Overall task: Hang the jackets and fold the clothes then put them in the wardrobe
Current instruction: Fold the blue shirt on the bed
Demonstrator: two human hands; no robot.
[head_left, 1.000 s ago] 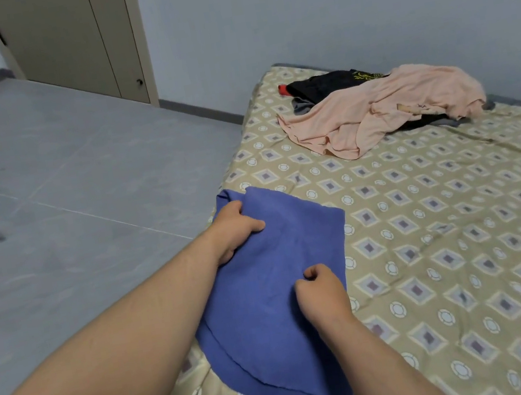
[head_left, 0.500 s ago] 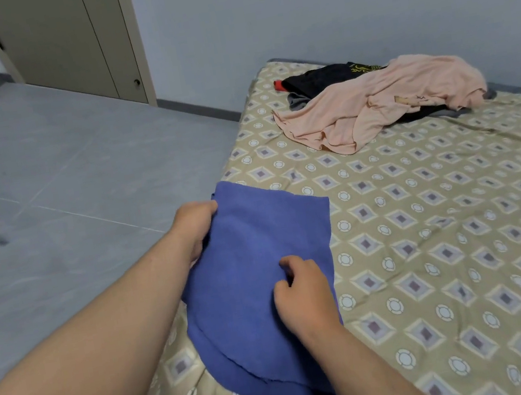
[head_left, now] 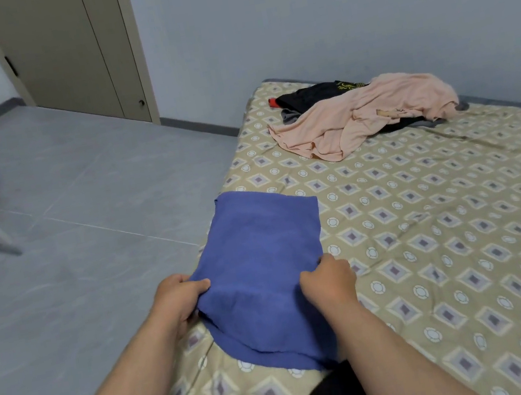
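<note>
The left hand (head_left: 179, 297) is gripping the left side of the blue garment (head_left: 262, 255), thumb on top and fingers tucked under the cloth. The garment is lying partly folded along the left edge of the mattress (head_left: 465, 232), close to the near-left corner, with its rounded hem trailing toward the near edge. The right hand (head_left: 330, 280) is holding the garment's right side level with the left hand, its fingers curled into the cloth. Between the two hands a shallow crease is forming across the fabric.

Judgement: the step in hand appears to be the next cross-fold. To do it well, both hands should be lifting at the same height and carrying the near portion straight toward the far edge of the garment, so the side edges are lining up. The layers need holding together, since the hem is showing two plies that could slip apart. The fold should be landing wholly on the mattress, as the left side is sitting right at the edge above the floor.

At the far edge, a peach garment (head_left: 359, 115) is lying crumpled over a black garment (head_left: 314, 93); both are awaiting handling.
</note>
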